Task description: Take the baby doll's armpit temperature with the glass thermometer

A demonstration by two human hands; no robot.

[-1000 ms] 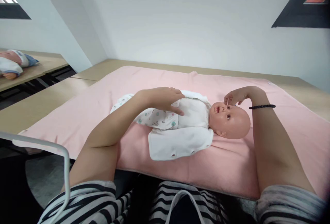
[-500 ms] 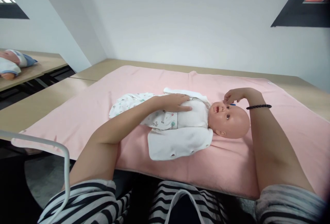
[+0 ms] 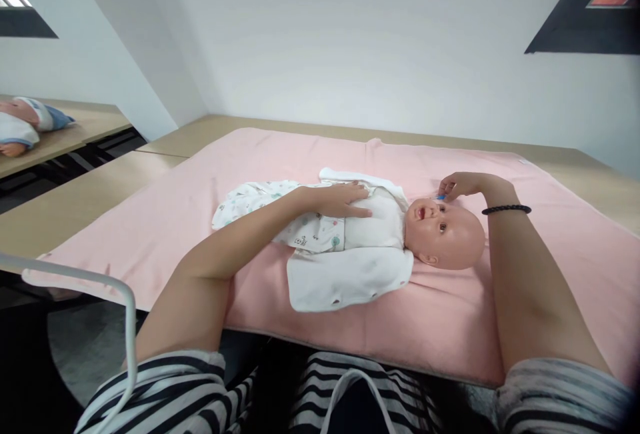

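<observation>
A baby doll (image 3: 447,237) lies on its back, its head toward the right. It wears a white top (image 3: 377,226) and white patterned bottoms (image 3: 260,197), with a white garment flap spread out at its near side. My left hand (image 3: 343,199) rests flat on the doll's torso, fingers stretched out. Beside the far side of the doll's head, my right hand (image 3: 456,185) is pinched on a small blue item (image 3: 441,197). Most of that item is hidden, so its kind does not show.
A pink blanket (image 3: 190,221) covers much of the wooden table (image 3: 100,187). On another table at the far left lies a second doll (image 3: 30,121). A white tube or cable (image 3: 131,327) curves across the lower left. A white wall stands behind the table.
My right hand has shifted slightly to the right, and its fingers have turned so that more of the blue item shows. My left hand stays on the torso.
</observation>
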